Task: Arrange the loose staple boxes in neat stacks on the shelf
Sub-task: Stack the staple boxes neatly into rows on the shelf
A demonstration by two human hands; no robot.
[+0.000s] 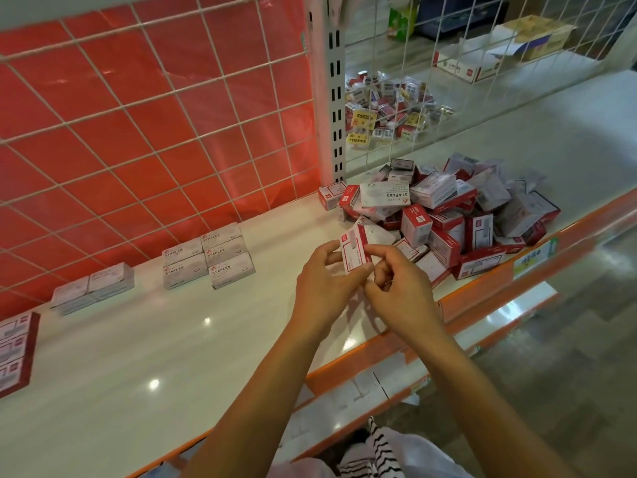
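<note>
A red and white staple box [355, 251] is held above the white shelf [172, 357], pinched between my left hand [327, 281] and my right hand [396, 288]. Just behind it lies a loose pile of staple boxes [455, 215], red and grey ones tumbled together. Farther left stand neat stacks: grey boxes marked STAPLES [208, 258], a lower grey stack [93, 288], and red boxes [15, 350] at the left edge.
A white wire grid over a red panel [138, 132] backs the shelf. Through the grid on the right lies another heap of small boxes [389, 108] and cartons [482, 60]. An orange rail [465, 305] edges the shelf front.
</note>
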